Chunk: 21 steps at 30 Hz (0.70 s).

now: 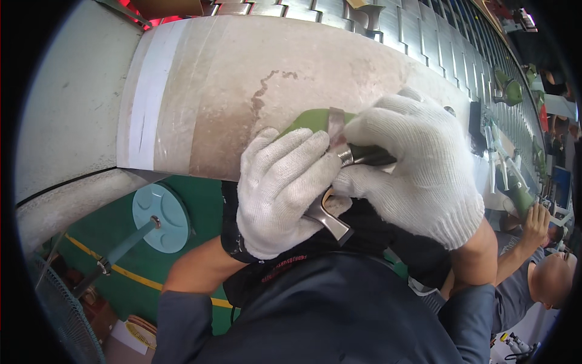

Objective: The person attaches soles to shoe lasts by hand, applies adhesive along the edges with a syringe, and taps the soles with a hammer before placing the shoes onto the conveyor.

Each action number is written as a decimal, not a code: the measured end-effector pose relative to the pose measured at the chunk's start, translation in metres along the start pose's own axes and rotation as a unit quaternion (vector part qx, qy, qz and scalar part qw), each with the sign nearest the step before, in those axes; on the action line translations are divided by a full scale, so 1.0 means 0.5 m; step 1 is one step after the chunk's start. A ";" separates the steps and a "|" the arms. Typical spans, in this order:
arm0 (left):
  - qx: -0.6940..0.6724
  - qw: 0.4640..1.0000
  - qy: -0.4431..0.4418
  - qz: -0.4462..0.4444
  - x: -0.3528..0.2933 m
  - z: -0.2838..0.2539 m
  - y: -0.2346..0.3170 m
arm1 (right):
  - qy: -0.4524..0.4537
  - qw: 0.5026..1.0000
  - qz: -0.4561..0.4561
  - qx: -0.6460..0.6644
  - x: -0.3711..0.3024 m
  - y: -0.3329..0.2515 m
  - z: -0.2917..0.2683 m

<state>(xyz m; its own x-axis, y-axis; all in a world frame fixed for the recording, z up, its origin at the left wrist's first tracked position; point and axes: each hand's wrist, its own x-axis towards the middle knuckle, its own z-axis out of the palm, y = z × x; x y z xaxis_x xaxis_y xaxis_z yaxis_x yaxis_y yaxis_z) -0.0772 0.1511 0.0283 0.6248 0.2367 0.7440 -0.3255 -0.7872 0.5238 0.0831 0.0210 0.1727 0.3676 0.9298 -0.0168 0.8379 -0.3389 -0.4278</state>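
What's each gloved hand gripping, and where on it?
Left hand clasps the green shoe last at its near end, above its metal bracket. Right hand grips a dark-handled tool by the handle.

Both gloved hands are working at the near edge of the worktable [254, 67]: the left hand [282, 191] is gripping a green shoe last [312, 119], the right hand [418, 170] is pressing a dark-handled tool [367, 156] against it.

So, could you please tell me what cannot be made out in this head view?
- Green piece: mostly hidden under both gloved hands.
- Dark-handled tool: its tip is covered by the left hand, its rear by the right hand.
- Metal part: only its lower end shows.
- Co-worker: cut off by the rim.
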 end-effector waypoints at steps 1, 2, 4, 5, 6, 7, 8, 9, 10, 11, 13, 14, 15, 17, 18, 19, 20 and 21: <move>0.012 1.000 0.023 0.001 0.000 0.006 0.004 | -0.019 1.000 0.012 0.003 0.002 -0.004 -0.001; 0.014 1.000 0.024 0.002 0.003 0.009 0.011 | -0.019 1.000 0.010 0.003 0.003 0.002 0.001; 0.141 0.988 -0.039 -0.059 0.014 0.014 0.032 | 0.072 0.989 -0.105 -0.074 -0.004 0.033 0.014; 0.140 0.988 -0.039 -0.056 0.021 0.006 0.040 | 0.074 0.989 -0.104 -0.075 -0.011 0.043 0.020; 0.124 0.988 -0.074 -0.057 0.025 0.001 0.041 | 0.115 0.980 -0.110 -0.117 -0.019 0.061 0.032; 0.108 0.987 -0.109 -0.056 0.033 -0.008 0.043 | 0.157 0.968 -0.117 -0.158 -0.026 0.079 0.040; 0.083 0.988 -0.121 -0.052 0.039 -0.019 0.040 | 0.160 0.969 -0.122 -0.141 -0.035 0.107 0.045; 0.084 0.988 -0.121 -0.050 0.049 -0.029 0.033 | 0.162 0.969 -0.123 -0.141 -0.040 0.124 0.051; 0.053 0.988 -0.139 -0.046 0.060 -0.039 0.025 | 0.197 0.965 -0.123 -0.119 -0.044 0.136 0.058; 0.020 0.987 -0.157 -0.040 0.072 -0.040 0.018 | 0.231 0.960 -0.123 -0.097 -0.050 0.146 0.061; 0.016 0.986 -0.151 -0.069 0.098 -0.034 0.015 | 0.233 0.961 -0.114 -0.090 -0.058 0.161 0.063; 0.007 0.984 -0.156 -0.088 0.107 -0.026 0.013 | 0.232 0.962 -0.117 -0.086 -0.059 0.170 0.063; -0.004 0.981 -0.162 -0.105 0.118 -0.016 0.008 | 0.232 0.962 -0.118 -0.083 -0.058 0.178 0.061; -0.025 0.976 -0.176 -0.127 0.143 -0.004 0.003 | 0.225 0.963 -0.126 -0.073 -0.055 0.188 0.054; -0.046 0.969 -0.191 -0.152 0.152 -0.001 0.001 | 0.216 0.965 -0.134 -0.063 -0.053 0.192 0.053; -0.045 0.969 -0.192 -0.151 0.158 0.000 0.000 | 0.217 0.965 -0.133 -0.062 -0.050 0.195 0.054; -0.045 0.965 -0.203 -0.158 0.161 0.000 -0.001 | 0.212 0.966 -0.131 -0.064 -0.048 0.196 0.057; -0.046 0.962 -0.213 -0.165 0.163 0.001 -0.005 | 0.206 0.968 -0.128 -0.066 -0.044 0.195 0.061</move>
<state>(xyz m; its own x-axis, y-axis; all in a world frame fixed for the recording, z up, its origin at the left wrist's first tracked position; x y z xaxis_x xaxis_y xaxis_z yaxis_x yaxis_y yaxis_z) -0.0253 0.1721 0.0875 0.9324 0.1949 0.3044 -0.1090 -0.6513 0.7509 0.1446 -0.0283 0.1037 0.2474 0.8593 0.4476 0.9571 -0.1448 -0.2511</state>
